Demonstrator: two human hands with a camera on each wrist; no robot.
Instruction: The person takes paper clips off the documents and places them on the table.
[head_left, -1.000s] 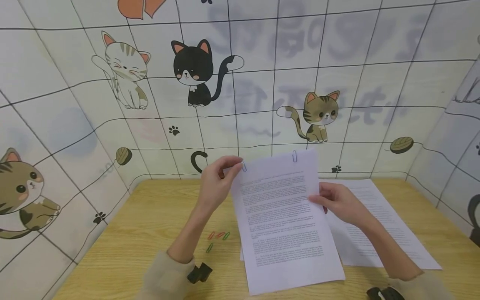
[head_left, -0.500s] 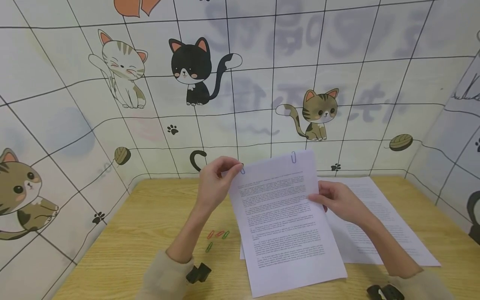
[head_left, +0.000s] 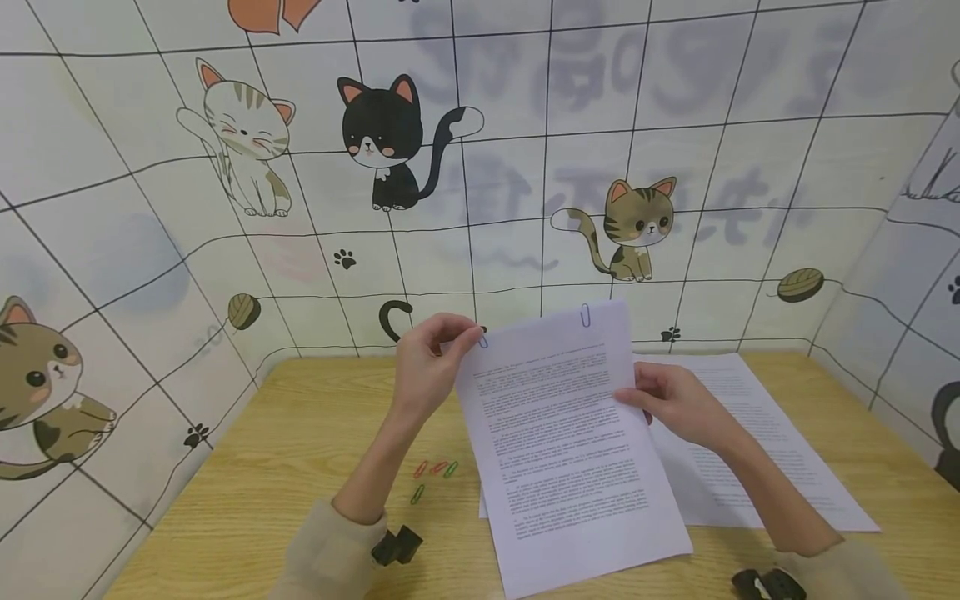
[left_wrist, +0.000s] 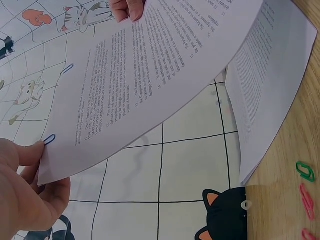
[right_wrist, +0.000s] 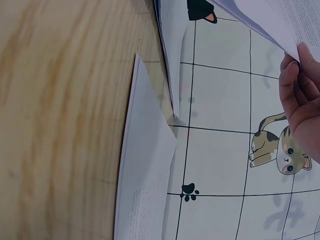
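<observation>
A thin stack of printed paper (head_left: 562,450) is held up at a tilt, text facing the head camera. My left hand (head_left: 431,362) pinches its upper left corner between thumb and fingers, right beside a blue paper clip (left_wrist: 49,139). Along the same top edge sits a second blue paper clip (head_left: 587,315), nearer the right corner. Partway down the right edge, my right hand (head_left: 678,404) grips the stack, thumb in front and fingers behind. The right wrist view has this hand (right_wrist: 302,102) at its right side, with the paper edge between thumb and fingers.
On the wooden table (head_left: 315,425), red paper clips (head_left: 440,468) and green paper clips (head_left: 417,494) lie left of the held stack. Another printed stack (head_left: 750,450) lies at the right, and more paper (left_wrist: 265,70) lies behind the held one. A cat-print wall covering (head_left: 510,200) rises behind.
The held stack has shifted very slightly left, its top left corner a little lower. Both hands keep the same hold, and the loose clips stay where they were.
</observation>
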